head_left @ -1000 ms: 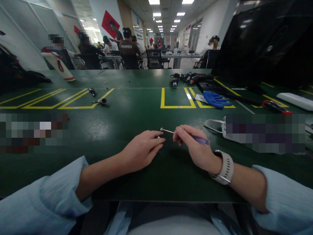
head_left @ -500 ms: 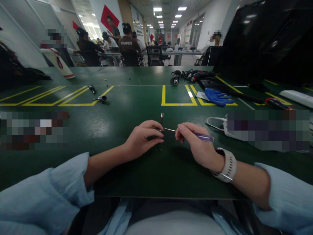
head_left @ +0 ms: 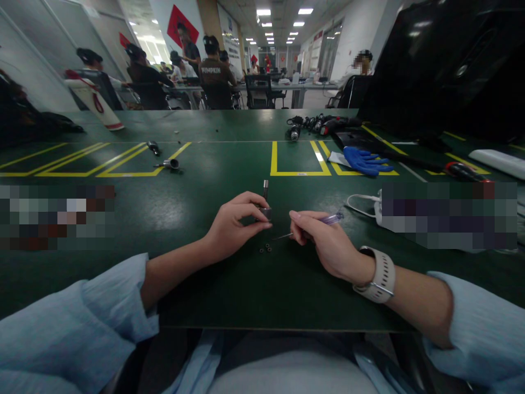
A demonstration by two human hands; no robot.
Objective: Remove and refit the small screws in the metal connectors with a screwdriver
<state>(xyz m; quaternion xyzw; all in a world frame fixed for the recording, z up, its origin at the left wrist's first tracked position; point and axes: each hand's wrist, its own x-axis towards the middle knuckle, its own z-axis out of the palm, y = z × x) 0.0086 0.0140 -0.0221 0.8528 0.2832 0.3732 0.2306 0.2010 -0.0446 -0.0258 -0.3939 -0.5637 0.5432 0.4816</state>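
Green tabletop (head_left: 262, 295) takes up most of what I see from my remote seat, with what looks like a black monitor (head_left: 443, 71) looming at its right side. Near the middle are the left hand (head_left: 227, 224) and the right hand (head_left: 328, 246), close to each other without touching. Beyond them, to the right, lies a blue glove (head_left: 365, 161). Smaller again is a thin screwdriver (head_left: 331, 219), grasped in the right hand, its shaft slanting left and down. The left fingertips pinch a metal part (head_left: 266, 213); a short post (head_left: 266, 189) rises upright behind them, and I cannot tell whether the two are joined. Smallest are three small rings (head_left: 269, 250) on the table, just beside the screwdriver's tip.

As I judge it, a careless sweep of that tip could scatter the rings, since nothing fences them in. A loosened left pinch could let the metal part tip over, and because the fingers hide much of it, I might miss an early tilt.
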